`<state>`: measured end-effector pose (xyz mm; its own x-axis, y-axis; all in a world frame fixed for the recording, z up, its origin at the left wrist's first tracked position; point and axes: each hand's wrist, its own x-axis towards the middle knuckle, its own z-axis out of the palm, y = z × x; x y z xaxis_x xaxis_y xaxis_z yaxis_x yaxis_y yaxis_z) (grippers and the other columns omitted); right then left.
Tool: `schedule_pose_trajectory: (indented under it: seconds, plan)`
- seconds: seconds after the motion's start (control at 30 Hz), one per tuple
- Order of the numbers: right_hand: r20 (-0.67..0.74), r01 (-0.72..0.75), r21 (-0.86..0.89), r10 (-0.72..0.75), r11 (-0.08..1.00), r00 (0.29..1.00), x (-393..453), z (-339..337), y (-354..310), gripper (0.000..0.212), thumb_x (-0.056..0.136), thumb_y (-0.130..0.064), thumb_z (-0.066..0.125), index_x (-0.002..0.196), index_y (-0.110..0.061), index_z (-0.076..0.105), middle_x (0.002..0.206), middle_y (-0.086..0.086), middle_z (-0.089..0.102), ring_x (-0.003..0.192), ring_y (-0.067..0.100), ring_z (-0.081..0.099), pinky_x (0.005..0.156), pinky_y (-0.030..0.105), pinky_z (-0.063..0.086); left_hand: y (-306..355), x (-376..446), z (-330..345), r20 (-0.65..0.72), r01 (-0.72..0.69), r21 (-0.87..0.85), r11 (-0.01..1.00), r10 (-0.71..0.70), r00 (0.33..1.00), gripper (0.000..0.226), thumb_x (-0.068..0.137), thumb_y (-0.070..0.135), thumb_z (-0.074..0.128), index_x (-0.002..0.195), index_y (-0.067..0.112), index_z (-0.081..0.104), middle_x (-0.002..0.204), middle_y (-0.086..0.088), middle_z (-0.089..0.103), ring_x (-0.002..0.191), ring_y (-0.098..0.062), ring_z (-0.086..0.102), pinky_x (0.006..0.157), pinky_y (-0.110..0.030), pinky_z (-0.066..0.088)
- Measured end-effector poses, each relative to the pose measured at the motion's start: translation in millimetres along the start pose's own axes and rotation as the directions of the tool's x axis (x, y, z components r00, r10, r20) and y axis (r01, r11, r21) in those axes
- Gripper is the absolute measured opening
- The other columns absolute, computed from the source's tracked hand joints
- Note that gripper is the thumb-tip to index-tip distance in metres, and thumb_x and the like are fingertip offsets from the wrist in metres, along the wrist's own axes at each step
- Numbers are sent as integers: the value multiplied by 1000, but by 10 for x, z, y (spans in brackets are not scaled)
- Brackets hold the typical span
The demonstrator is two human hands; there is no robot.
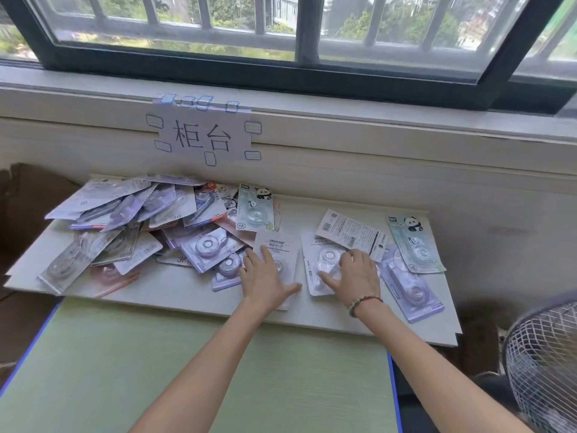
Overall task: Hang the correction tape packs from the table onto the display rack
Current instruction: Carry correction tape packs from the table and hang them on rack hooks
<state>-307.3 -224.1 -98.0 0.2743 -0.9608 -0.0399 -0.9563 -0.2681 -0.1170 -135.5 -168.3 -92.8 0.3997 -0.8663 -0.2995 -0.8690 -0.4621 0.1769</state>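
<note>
Several correction tape packs lie on a white board [175, 292] under the window, most in a loose pile [140, 223] at the left. My left hand [263, 276] lies flat, fingers spread, on a white pack [276, 243] near the board's middle. My right hand [356, 273] rests on another white pack [324, 260] just to its right, thumb stretched left and fingers bent over the pack's upper right. Two panda packs [256, 207] [415, 242] and a purple pack [412, 289] lie nearby. No display rack is in view.
A green desk top [187, 370] with a blue edge runs below the board toward me. A paper sign [203, 135] is stuck on the wall under the window sill. A wire fan guard [543, 367] stands at the lower right.
</note>
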Motion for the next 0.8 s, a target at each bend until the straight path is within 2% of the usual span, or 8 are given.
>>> schedule_pose_trajectory:
  seconds: [0.13,0.2,0.3,0.43,0.47,0.53,0.63,0.8]
  plan:
    - [51,-126,54,124,991,991,18,17,-132,100,75,-77,50,145,-11,21,137,12,43,129,28,37,110,36,27,32,0,-12,-19,28,-45,999,-29,999,116,80,67,59,152,5,-6,155,-30,7,145,-38,13,116,-43,18]
    - [104,-153,20,150,988,983,33,30,-189,107,74,-79,49,150,-14,10,143,14,37,134,29,32,114,40,22,39,3,-19,-15,36,-55,998,-37,999,115,81,64,60,152,4,-8,155,-30,8,145,-38,13,116,-43,18]
    - [184,-175,30,167,984,969,95,6,-247,99,77,-72,53,149,-16,13,143,15,34,135,30,30,114,42,20,38,11,-48,-4,40,-106,994,-41,999,112,82,58,63,152,4,-8,155,-29,7,145,-38,13,116,-43,19]
    - [289,-207,128,163,970,943,147,-64,-245,83,83,-42,63,146,-13,17,145,16,30,138,31,25,116,40,18,-13,38,-105,-19,58,-245,968,-65,998,114,78,55,68,152,6,-4,154,-24,13,142,-36,20,114,-42,23]
    - [309,-211,127,163,969,937,150,-75,-236,85,82,-41,65,146,-12,17,145,16,29,138,31,25,116,40,18,-24,40,-114,-16,60,-269,961,-67,998,114,78,55,68,152,6,-3,154,-24,13,142,-36,20,114,-42,22]
    - [320,-227,113,180,967,930,141,-97,-242,97,76,-53,68,147,-10,17,146,16,30,138,31,27,114,39,22,-31,30,-119,-8,64,-290,955,-69,998,114,77,55,68,152,7,-4,154,-23,12,142,-36,20,114,-42,22]
    - [264,-244,70,218,967,940,125,-105,-338,107,69,-69,67,143,-7,23,142,16,37,132,31,36,108,37,29,-19,-8,-116,-2,67,-300,951,-71,997,114,77,54,68,153,8,-4,155,-22,11,143,-35,18,114,-42,22]
    - [241,-214,71,191,974,952,63,-74,-435,110,73,-52,72,147,-5,5,142,20,31,131,32,32,109,35,26,-72,-73,-105,9,55,-343,938,-55,998,113,77,52,70,153,11,-3,158,-19,6,147,-32,11,116,-45,22]
